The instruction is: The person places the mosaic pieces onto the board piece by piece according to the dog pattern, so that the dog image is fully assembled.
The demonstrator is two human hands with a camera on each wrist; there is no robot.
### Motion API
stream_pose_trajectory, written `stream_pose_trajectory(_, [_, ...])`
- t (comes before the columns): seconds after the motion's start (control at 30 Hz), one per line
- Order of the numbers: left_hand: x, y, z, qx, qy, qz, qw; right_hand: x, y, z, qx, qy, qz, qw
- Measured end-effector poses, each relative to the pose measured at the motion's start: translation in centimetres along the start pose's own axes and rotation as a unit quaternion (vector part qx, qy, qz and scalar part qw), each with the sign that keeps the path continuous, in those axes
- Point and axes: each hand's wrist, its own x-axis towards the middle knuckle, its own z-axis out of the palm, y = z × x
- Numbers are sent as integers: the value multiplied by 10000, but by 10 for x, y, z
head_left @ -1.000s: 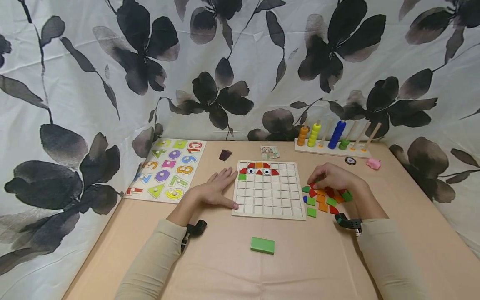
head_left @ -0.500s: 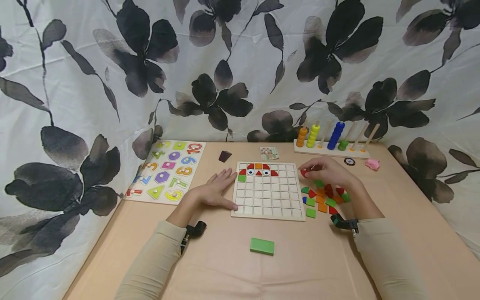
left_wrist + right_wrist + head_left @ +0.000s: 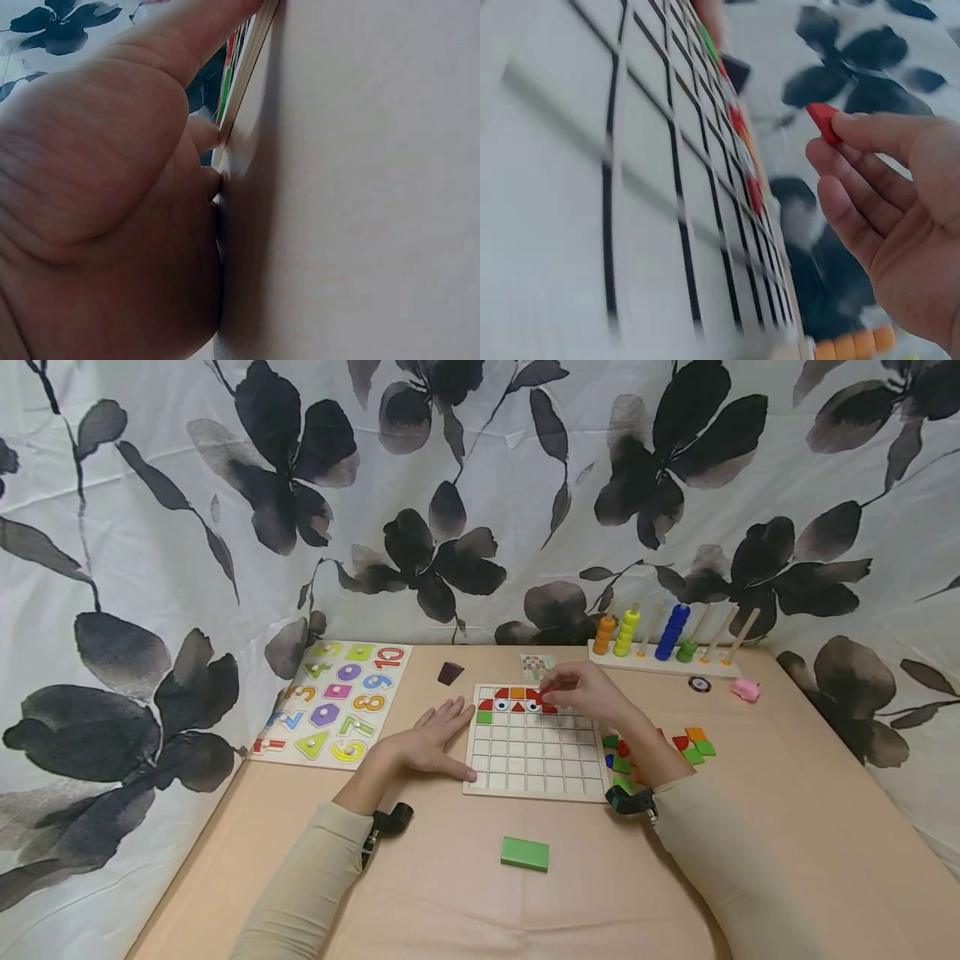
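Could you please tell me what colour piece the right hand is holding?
The piece in the right hand is red, clearest in the right wrist view.

The red piece [image 3: 824, 122] looks smooth, the board [image 3: 537, 746] wooden, the backdrop [image 3: 517, 477] cloth.

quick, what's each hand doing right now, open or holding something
Left hand: open, touching the grid board.
Right hand: holding a red tile, pinched by thumb and fingers.

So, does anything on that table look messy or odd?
Mildly: the loose tiles right of the grid board lie jumbled, unlike its neat squares, and a green block sits alone in front. Nothing visible looks damaged.
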Motion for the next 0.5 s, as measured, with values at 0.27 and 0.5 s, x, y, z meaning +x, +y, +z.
stream_pose_trajectory(0.27, [1,-1,0,-17,19,12,10000,32,-10,41,-920,-297,-347,9947])
stream_pose_trajectory(0.5, [0,-1,0,16,21,50,10000,38,-16,60,-1305,-551,-424,9890])
